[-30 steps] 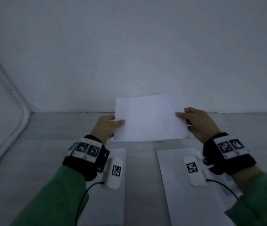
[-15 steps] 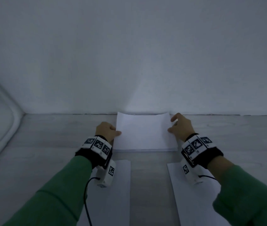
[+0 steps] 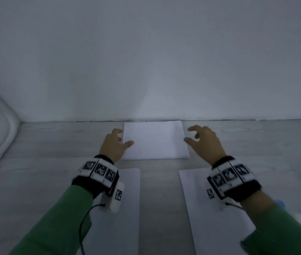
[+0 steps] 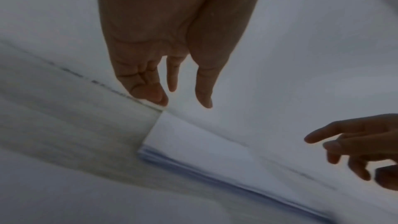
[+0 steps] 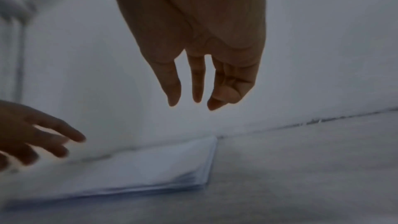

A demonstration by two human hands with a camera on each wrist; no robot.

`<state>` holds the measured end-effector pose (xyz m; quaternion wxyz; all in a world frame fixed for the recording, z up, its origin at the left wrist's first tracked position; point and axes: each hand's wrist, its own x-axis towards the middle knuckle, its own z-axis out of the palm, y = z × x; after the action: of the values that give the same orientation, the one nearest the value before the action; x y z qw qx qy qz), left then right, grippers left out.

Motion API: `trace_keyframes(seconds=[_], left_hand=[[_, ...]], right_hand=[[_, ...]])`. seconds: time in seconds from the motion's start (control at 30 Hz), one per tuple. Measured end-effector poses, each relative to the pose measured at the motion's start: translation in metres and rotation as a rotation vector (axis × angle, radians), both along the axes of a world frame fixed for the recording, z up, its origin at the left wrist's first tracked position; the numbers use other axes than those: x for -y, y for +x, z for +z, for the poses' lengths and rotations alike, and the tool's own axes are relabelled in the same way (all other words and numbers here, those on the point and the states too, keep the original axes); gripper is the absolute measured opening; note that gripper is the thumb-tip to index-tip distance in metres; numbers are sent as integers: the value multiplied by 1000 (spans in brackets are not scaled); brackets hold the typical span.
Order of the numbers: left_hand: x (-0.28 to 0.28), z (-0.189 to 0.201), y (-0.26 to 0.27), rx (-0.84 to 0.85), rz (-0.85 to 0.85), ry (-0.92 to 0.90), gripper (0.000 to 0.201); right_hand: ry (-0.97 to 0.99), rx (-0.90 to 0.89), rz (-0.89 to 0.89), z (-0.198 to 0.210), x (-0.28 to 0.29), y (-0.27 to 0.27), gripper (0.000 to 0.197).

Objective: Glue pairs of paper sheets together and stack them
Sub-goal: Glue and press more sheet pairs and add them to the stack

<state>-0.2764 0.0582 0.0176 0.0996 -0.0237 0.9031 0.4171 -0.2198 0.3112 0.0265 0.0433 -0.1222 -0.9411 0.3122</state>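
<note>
The fingers (image 4: 203, 91) of the left hand (image 3: 113, 147) hang loosely spread and hold nothing; in the head view its thumb lies over the left edge of the stack of paper (image 3: 155, 141), though whether it touches cannot be told. The fingers (image 5: 173, 83) of the right hand (image 3: 205, 142) are likewise apart and relaxed, empty, poised just off the stack's right edge. Both palms face down, the wrists raised, forearms in green sleeves (image 3: 59, 223) reaching forward side by side.

Three lots of paper lie on the counter (image 3: 54, 144): the one stack at the far edge against the wall, its layered edges showing in both wrist views, and two sheets nearer, the left sheet (image 3: 127, 208) under the left wrist and the right sheet (image 3: 201, 208) under the right.
</note>
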Motion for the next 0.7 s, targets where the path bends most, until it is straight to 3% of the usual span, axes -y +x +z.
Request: trace_keyframes(seconds=[0.07, 0.17, 0.27, 0.37, 0.43, 0.57, 0.7], left_hand=[[-6, 8, 33, -6, -106, 51, 55], [-23, 10, 86, 198, -335, 187, 48], [-42, 2, 134, 361, -460, 268, 53], [-58, -12, 168, 328, -540, 143, 58], [-65, -19, 182, 271, -583, 57, 58], [-69, -27, 195, 156, -639, -3, 53], [-65, -33, 201, 167, -609, 22, 62]], right_hand=[[16, -23, 62, 6, -3, 40, 33], [93, 63, 167, 4, -6, 106, 35], [202, 201, 254, -9, -7, 166, 60], [259, 365, 315, -27, 0, 204, 94], [307, 448, 365, -37, 6, 214, 106], [359, 519, 436, -46, 6, 218, 106], [402, 522, 456, -50, 5, 217, 96]])
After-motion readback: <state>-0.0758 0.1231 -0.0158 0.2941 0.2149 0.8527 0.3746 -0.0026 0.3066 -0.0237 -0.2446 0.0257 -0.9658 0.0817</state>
